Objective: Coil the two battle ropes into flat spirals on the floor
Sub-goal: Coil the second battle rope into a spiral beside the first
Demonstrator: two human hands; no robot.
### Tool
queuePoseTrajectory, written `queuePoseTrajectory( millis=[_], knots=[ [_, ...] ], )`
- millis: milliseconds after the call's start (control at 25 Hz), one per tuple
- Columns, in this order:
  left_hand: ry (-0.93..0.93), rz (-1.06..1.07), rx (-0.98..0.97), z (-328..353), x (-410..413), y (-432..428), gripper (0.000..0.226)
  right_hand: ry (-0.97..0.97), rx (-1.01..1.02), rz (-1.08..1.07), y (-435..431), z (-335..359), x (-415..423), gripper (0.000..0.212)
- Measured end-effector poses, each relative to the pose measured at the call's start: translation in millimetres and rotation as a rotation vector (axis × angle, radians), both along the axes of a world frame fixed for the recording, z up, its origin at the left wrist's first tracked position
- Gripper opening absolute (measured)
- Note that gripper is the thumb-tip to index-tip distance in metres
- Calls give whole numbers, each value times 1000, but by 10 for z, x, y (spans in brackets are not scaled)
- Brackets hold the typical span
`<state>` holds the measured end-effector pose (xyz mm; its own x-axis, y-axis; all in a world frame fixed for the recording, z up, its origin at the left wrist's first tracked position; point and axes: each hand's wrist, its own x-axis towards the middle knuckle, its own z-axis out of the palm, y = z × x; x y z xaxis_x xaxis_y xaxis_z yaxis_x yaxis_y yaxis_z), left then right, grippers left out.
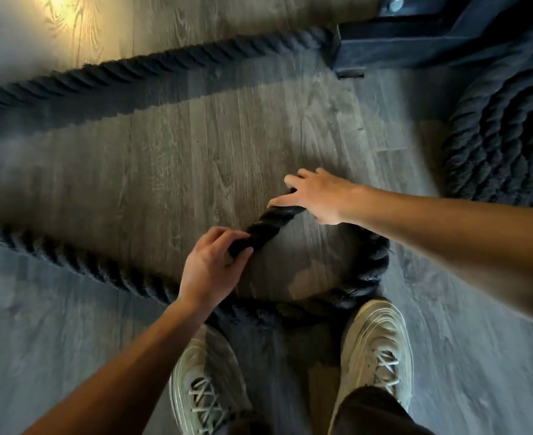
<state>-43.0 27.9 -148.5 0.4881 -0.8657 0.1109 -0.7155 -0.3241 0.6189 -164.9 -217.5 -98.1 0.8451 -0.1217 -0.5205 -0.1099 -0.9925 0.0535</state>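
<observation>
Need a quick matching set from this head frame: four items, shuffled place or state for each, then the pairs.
Items:
1. left hand
2. right hand
3. finished coil
4. straight rope

States:
A. lies stretched across the floor toward the black metal base
B. wound up at the right edge
C. grips the rope end
D. on the bend of the rope farther along the loop

Pairs: 1-C, 2-D, 3-B, 4-A
</observation>
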Motion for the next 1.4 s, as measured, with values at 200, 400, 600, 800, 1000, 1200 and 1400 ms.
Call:
queuePoseTrajectory(
  millis=[200,400,600,800,1000,1200,1400],
  knots=[
    [309,-211,72,7,250,-23,31,-514,333,-854,185,-251,-639,86],
    [99,-719,390,201,296,-309,50,-362,180,-1347,574,-420,-1245,86],
    [-687,-1337,338,519,485,-1040,42,-402,382,-1171,411,-445,-1223,85],
    [-881,-1556,318,384,424,-1074,64,-311,444,-1041,331,-307,-1153,88],
    [-816,-1137,279,356,-152,-696,66,-341,630,-1054,319,-152,-1128,79],
    [-667,-683,675,498,-606,-739,70,-457,833,-1172,492,-224,-968,69],
    [-569,-414,704,502,-419,-765,78,-583,704,-1041,922,-384,-1004,51]
  ],
)
